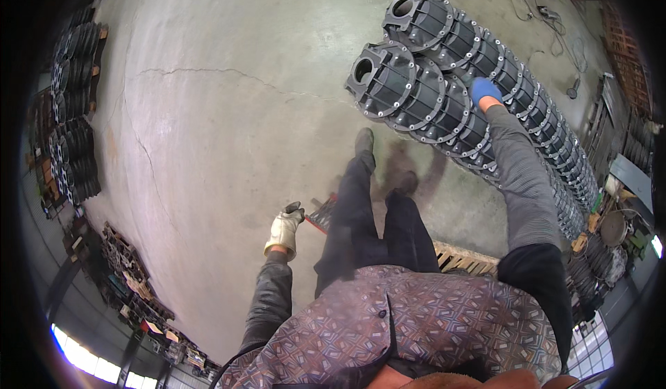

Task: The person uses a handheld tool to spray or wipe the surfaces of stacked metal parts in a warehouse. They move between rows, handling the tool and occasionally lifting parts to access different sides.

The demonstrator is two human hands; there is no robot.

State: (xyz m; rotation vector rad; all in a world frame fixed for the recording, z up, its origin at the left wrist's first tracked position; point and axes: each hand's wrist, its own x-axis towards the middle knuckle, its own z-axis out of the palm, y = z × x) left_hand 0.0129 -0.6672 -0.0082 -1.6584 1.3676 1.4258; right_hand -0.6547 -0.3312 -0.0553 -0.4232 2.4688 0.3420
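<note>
My left hand (pixel 283 231), in a cream work glove with dark fingertips, hangs low at my left side with its fingers curled. Just beyond those fingers is a red-edged dark thing (pixel 321 213), partly behind my leg; whether the hand grips it is unclear. On the right, my right hand (pixel 484 92) in a blue glove reaches out to two long rows of dark grey cast metal housings. It touches the near row (pixel 433 104) close to where it meets the far row (pixel 510 70). The fingers of that hand are hidden from view.
Stacks of dark metal parts (pixel 73 77) on pallets line the left side. A wooden pallet (pixel 465 258) lies behind my legs. Cables (pixel 548 14) trail on the floor at the far right. Cracks run across the concrete floor (pixel 208 146).
</note>
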